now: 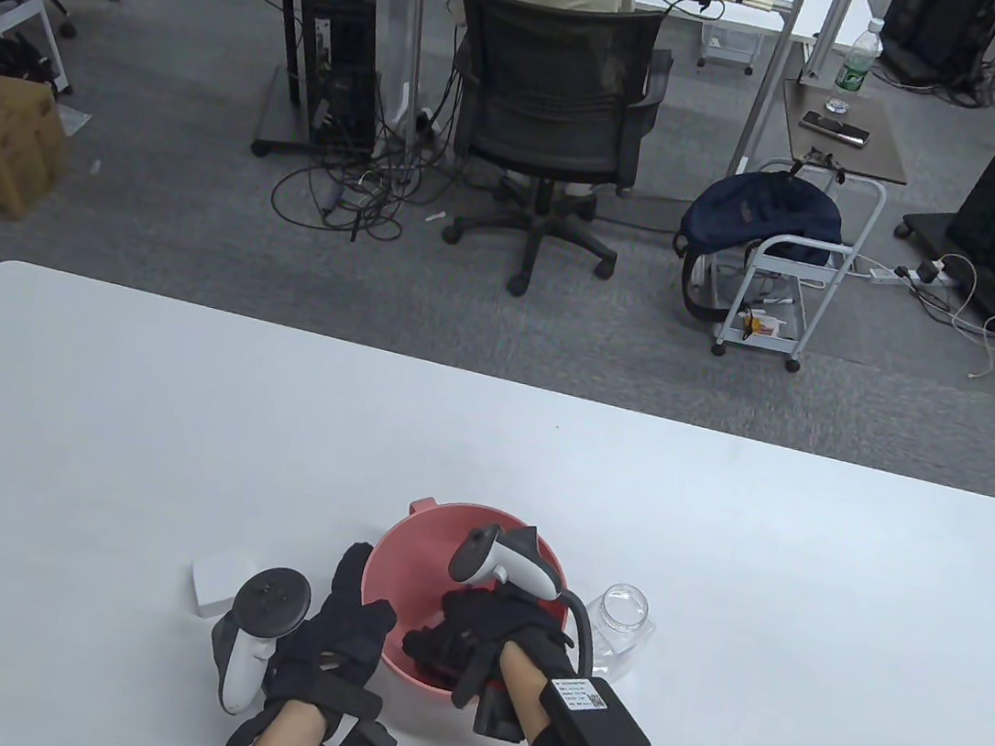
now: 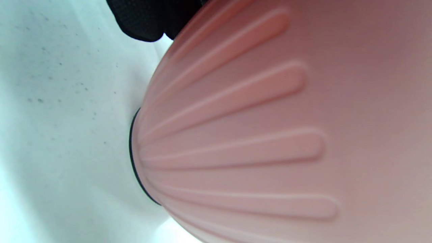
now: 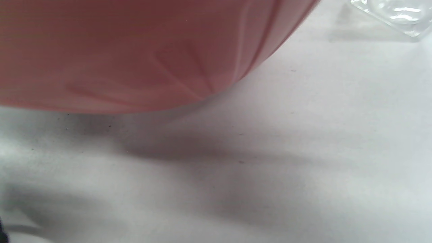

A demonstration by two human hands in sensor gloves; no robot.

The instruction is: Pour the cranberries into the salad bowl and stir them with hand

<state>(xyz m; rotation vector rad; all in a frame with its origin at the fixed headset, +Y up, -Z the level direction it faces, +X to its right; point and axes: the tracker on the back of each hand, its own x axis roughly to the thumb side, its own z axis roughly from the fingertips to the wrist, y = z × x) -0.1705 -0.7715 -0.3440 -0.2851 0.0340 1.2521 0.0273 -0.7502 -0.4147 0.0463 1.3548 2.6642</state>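
- In the table view I see the pink bowl (image 1: 469,573) low in the frame, a little right of centre, standing on the white table (image 1: 174,439).
- My left hand (image 1: 330,646) lies against the bowl's left outer wall, fingers stretched out and fairly straight along it; one fingertip reaches up beside the rim.
- The left wrist view is filled by the bowl's ribbed outer wall (image 2: 270,135), with a bit of black glove (image 2: 148,20) at the top edge.
- My right hand (image 1: 469,642) reaches down inside the bowl from the lower right; the fingers bend downward into it, and I cannot tell whether they are holding anything.
- I cannot make out the cranberries: the hand and its tracker (image 1: 508,564) cover the bowl's inside.
- A clear jar (image 1: 621,626) stands open just right of the bowl, and looks empty; the right wrist view catches its corner (image 3: 398,17) at upper right, apart from the bowl's underside (image 3: 135,50).
- A small white block (image 1: 216,583) lies on the table left of the left hand.
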